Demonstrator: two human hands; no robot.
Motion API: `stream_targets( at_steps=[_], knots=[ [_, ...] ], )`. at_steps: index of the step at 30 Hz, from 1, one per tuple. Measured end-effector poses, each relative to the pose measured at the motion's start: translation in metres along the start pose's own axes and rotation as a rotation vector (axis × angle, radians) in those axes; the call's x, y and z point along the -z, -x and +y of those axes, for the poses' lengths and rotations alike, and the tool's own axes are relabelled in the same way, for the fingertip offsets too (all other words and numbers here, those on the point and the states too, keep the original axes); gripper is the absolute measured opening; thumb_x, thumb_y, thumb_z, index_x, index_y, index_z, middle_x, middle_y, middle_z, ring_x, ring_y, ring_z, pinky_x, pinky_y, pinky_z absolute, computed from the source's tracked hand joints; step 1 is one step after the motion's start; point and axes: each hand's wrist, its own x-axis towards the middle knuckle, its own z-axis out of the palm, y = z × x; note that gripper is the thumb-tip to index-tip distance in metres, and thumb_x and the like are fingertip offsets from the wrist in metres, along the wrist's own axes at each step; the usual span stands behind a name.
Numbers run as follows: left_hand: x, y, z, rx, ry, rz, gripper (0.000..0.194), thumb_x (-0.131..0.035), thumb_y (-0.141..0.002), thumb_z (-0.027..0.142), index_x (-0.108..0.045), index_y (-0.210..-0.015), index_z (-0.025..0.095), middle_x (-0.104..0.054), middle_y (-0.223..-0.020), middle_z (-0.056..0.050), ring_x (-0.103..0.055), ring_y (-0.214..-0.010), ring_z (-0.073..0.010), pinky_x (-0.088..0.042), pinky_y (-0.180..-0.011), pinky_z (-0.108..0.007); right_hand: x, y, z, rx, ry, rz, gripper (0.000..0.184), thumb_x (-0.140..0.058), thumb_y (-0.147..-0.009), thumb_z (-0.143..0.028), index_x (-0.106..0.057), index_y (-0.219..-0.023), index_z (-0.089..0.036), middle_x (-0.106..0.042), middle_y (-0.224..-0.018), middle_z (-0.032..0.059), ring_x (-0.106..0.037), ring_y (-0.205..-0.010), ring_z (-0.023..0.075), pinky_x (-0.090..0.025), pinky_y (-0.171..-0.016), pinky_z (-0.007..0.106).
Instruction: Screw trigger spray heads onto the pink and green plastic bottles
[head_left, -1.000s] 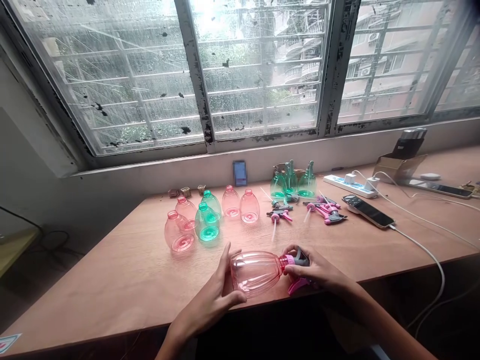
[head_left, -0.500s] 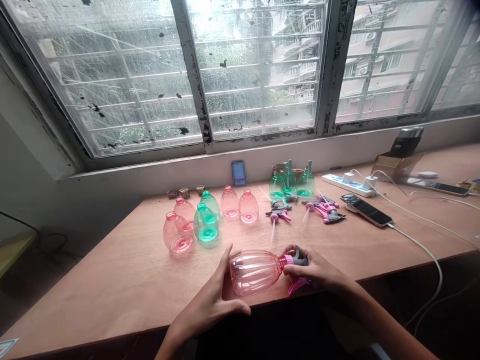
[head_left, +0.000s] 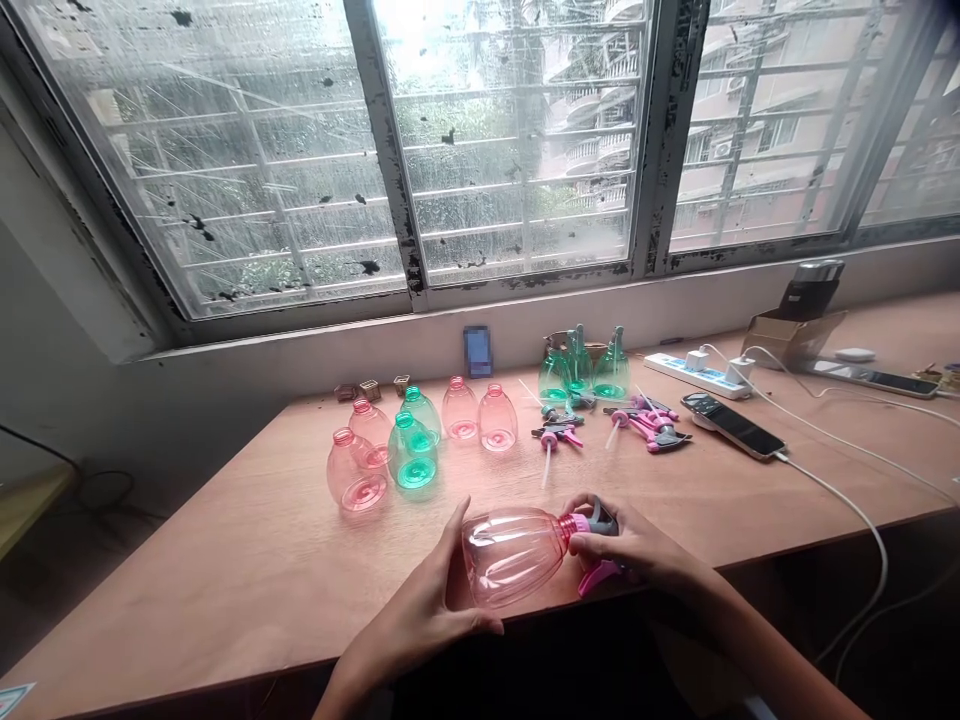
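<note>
Bottle (head_left: 514,556), sprayer head (head_left: 602,517) half hidden by right hand (head_left: 630,545)

The pink bottle (head_left: 514,556) is see-through, and its spray top (head_left: 602,518) is pink and gray. The green bottle (head_left: 412,452) nearby is see-through too. The table (head_left: 225,570) is light brown with faint wood lines. The window frame (head_left: 390,170) has black patches.

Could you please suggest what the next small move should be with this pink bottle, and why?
Probably turn the sprayer head with the right hand while the left hand steadies the pink bottle: the head sits on its neck, and both hands are placed for it.
</note>
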Motion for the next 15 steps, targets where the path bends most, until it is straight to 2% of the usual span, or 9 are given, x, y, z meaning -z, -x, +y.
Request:
stream_targets(
  at_steps=[4,7,9,11,15],
  knots=[
    [0.002,0.0012,-0.003,-0.024,-0.013,-0.025,0.13,-0.091,-0.067,0.036,-0.003,-0.163,0.031,-0.011,-0.172,-0.005,-0.009,-0.157,-0.0365,-0.013,-0.128,-0.051,0.0005,-0.0009,0.0018,0.006,0.028,0.005,0.041,-0.084,-0.078,-0.045,-0.064,-0.104,-0.02,-0.069,-0.087,0.0008,-0.063,-0.077,0.018,-0.047,-0.07,0.027],
    [0.0053,0.0027,-0.0049,-0.071,0.027,-0.04,0.096,-0.069,-0.089,0.051,-0.011,-0.163,0.031,-0.013,-0.172,-0.002,-0.012,-0.157,-0.0339,-0.013,-0.128,-0.05,0.0007,-0.0012,0.0034,0.002,0.029,0.004,0.042,-0.085,-0.077,-0.046,-0.065,-0.105,-0.02,-0.069,-0.088,0.001,-0.064,-0.077,0.019,-0.048,-0.07,0.028],
    [0.0067,0.0032,-0.0051,-0.07,0.034,-0.032,0.08,-0.054,-0.097,0.054,-0.015,-0.162,0.028,-0.016,-0.171,-0.002,-0.015,-0.156,-0.0328,-0.013,-0.128,-0.05,0.0005,-0.001,0.0035,-0.002,0.028,0.006,0.042,-0.084,-0.077,-0.046,-0.065,-0.104,-0.02,-0.07,-0.088,0.0016,-0.065,-0.078,0.0198,-0.049,-0.07,0.029],
    [0.007,0.0034,-0.0039,-0.04,0.016,-0.025,0.082,-0.058,-0.096,0.052,-0.016,-0.162,0.028,-0.018,-0.171,-0.004,-0.018,-0.156,-0.0335,-0.015,-0.128,-0.05,-0.0002,-0.0008,0.0024,0.005,0.015,0.005,0.041,-0.084,-0.078,-0.046,-0.065,-0.103,-0.02,-0.071,-0.087,0.0018,-0.065,-0.078,0.0196,-0.049,-0.071,0.028],
    [0.0037,0.0039,0.0006,-0.02,-0.027,-0.017,0.106,-0.08,-0.081,0.038,-0.012,-0.162,0.031,-0.02,-0.17,-0.004,-0.019,-0.155,-0.0346,-0.018,-0.127,-0.051,-0.002,-0.0004,-0.0015,0.028,-0.019,-0.004,0.036,-0.082,-0.081,-0.044,-0.064,-0.1,-0.019,-0.071,-0.081,0.0002,-0.061,-0.071,0.016,-0.045,-0.066,0.026]
  ],
)
